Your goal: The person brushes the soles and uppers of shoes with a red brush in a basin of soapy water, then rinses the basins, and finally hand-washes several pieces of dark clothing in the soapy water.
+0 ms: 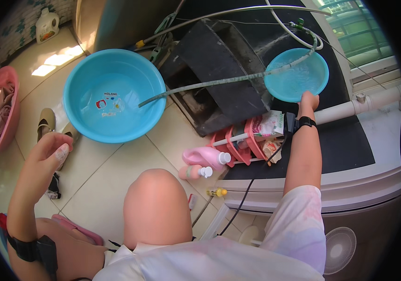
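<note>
Gripping the near rim of the small blue basin (pixel 275 86), my right hand (pixel 309 99) is curled closed at the end of an arm stretched well forward and to my right (my fingertips I can't properly make out behind the rim). That basin sits on the dark desk (pixel 345 152) by the window, directly ahead of my right hand, with stirred-up water in it. Being round, it has no long axis to line up with; the side of the rim I hold is the one toward me.

What counts most, I'd judge, is how the two basins lie from each other. The large blue basin (pixel 79 93) is on the floor, well to the left of my right hand, with the boxy dark thing (pixel 210 51) between them. A grey hose (pixel 238 78) spans the gap: its long axis slants from upper right, across the small basin, down leftward, and its free end hangs within the large basin's outline.

My left hand (pixel 55 147) is much the nearer one to the large basin, just outside its lower left rim and not touching it. Its fingers are loosely half-bent toward the thumb, with nothing in them that I can see.
</note>
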Tool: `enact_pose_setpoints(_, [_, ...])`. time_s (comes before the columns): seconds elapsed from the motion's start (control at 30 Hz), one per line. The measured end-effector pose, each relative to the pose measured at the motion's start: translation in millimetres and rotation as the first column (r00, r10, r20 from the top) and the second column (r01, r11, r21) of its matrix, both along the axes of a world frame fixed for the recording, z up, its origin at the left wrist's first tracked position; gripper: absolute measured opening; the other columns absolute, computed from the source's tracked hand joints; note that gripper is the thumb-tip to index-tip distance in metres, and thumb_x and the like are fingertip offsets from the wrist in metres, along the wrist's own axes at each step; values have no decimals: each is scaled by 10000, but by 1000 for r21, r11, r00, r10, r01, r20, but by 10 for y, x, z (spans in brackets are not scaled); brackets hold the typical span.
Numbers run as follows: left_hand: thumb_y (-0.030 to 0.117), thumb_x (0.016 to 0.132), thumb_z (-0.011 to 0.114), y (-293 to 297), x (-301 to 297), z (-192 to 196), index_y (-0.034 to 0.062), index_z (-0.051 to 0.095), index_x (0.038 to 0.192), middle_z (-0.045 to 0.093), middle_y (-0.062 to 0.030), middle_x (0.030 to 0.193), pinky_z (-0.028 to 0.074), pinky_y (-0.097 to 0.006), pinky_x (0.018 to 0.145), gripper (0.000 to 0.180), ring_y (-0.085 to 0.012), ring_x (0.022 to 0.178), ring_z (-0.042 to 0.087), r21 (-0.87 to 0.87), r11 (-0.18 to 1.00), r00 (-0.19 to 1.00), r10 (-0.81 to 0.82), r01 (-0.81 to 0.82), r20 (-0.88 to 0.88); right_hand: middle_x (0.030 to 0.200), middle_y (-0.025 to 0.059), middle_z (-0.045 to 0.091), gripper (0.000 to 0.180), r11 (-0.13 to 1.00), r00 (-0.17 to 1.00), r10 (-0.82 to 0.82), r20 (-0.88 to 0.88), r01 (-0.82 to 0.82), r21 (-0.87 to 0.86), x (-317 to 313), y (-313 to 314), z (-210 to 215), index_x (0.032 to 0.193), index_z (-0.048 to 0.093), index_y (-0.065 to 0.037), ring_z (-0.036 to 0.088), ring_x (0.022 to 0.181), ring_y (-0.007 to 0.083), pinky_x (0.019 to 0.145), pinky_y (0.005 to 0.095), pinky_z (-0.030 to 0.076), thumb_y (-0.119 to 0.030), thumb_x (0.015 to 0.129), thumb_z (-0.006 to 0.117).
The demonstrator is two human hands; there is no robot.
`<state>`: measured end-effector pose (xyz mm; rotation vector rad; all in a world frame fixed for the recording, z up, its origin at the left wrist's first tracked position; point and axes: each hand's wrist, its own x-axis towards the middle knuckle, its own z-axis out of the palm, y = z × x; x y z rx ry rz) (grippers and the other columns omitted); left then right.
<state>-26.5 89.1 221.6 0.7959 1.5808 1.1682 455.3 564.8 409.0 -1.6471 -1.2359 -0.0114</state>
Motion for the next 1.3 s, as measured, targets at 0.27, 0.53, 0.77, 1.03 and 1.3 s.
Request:
enact_pose_setpoints(0.27, [273,952,522,-165,-41,-12,48,558,1137,572,-18,967,427,-253,763,293,-95,869,509,4,1000,974,26,-26,-226,1179,225,481,439,957,724,154,-672,-278,-80,702,-754,-46,1275,350,27,581,996,378,787,431,590,-44,870,505])
enact_pose_setpoints(0.53, [409,954,508,-357,218,153,103,544,1214,564,-46,1132,451,-335,868,403,-156,1057,512,-15,999,978,-43,41,-204,1160,193,534,370,621,542,318,-778,-739,-261,729,-2077,-95,1230,407,67,631,962,279,745,298,604,-74,894,466])
enact_pose_setpoints(0.77, [605,914,442,-559,197,146,33,507,1254,530,-121,1175,437,-419,913,668,-230,1067,506,5,999,999,32,-32,34,1104,182,608,382,180,453,512,-730,-887,-424,-844,-3069,-326,1196,477,67,630,988,279,864,453,523,-159,891,522])
enact_pose_setpoints(1.03, [244,845,560,-1302,-479,171,6,508,1229,612,-133,1084,542,-379,800,455,-222,960,631,-38,986,976,152,-160,-153,1141,191,616,589,-285,290,507,-812,-832,-476,-2251,-3196,-932,1276,489,0,643,1000,280,847,375,541,-499,978,395])
enact_pose_setpoints(1.3, [226,852,540,-1827,-899,-376,21,519,1214,612,-104,1077,527,-403,846,417,-219,959,625,-101,775,764,578,-624,-287,1319,270,470,619,-102,412,294,-862,-884,-457,-3187,-2202,-2526,1335,397,56,518,1199,347,960,426,486,-453,1018,241])
